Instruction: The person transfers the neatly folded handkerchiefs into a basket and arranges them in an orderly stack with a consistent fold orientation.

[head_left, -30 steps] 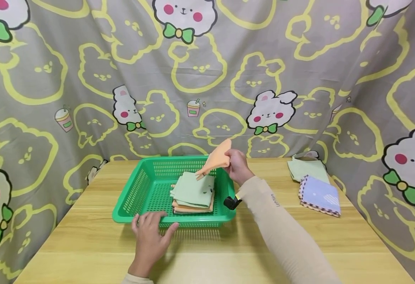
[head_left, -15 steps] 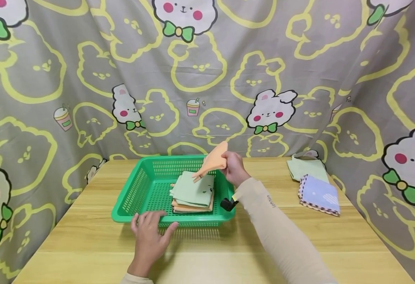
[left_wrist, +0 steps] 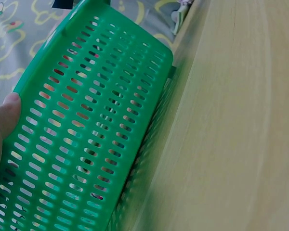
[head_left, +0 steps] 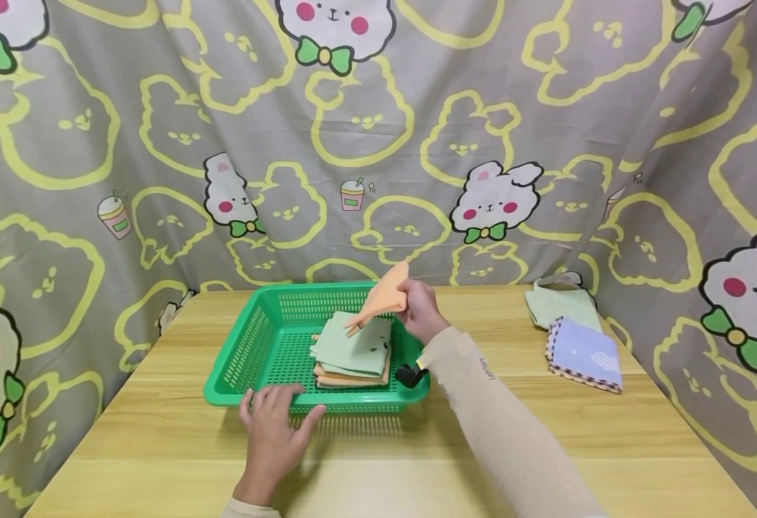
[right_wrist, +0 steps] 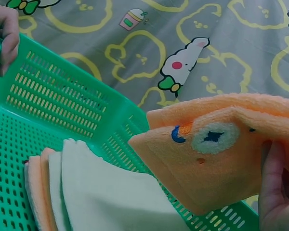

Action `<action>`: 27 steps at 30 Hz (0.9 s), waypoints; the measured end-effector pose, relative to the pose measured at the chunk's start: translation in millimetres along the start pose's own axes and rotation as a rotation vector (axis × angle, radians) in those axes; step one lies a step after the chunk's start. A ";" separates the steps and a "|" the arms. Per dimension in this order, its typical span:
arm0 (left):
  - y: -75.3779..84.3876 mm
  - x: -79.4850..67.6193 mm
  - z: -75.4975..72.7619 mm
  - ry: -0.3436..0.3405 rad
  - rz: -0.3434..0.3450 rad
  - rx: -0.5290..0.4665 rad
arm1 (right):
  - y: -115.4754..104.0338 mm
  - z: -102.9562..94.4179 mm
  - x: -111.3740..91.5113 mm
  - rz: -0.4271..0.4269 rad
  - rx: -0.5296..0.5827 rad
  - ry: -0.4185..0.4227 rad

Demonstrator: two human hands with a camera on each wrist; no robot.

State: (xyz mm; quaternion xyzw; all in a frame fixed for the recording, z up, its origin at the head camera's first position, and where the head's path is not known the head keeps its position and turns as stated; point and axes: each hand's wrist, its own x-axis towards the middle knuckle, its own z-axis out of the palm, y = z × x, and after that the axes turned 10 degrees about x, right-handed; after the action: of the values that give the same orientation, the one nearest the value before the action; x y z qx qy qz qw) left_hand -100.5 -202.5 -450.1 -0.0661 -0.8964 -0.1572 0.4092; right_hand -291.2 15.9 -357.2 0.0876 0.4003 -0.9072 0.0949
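Observation:
My right hand (head_left: 421, 309) pinches a folded orange towel (head_left: 381, 296) above the right part of a green plastic basket (head_left: 223, 385). In the right wrist view the thumb lies against the orange towel (right_wrist: 202, 159), which shows an embroidered patch. Below it, inside the basket, is a stack of folded towels, with a pale green towel (head_left: 355, 347) on top and orange layers (head_left: 346, 379) beneath. The left hand (head_left: 276, 435) holds the basket's near rim, its fingers over the edge and its thumb on the outer side.
On the right of the wooden table (head_left: 417, 467) lie a folded pale green towel (head_left: 560, 306) and a blue towel (head_left: 586, 356) with a checked border, partly overlapping it. A patterned curtain (head_left: 404, 144) hangs behind and along both sides.
My right hand has moved a little left and down with the orange towel, over the stack. The left hand and the basket stay where they were.

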 end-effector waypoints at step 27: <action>0.5 -0.6 -0.5 -0.024 -0.016 0.009 | 20.2 9.0 6.6 0.036 -0.006 -0.056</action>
State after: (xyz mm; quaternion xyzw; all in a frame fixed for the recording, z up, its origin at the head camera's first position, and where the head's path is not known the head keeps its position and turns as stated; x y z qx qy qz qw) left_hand -99.6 -202.3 -450.1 -0.0588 -0.9023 -0.1559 0.3975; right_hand -293.3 -4.8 -367.2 0.0693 0.3983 -0.9063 0.1228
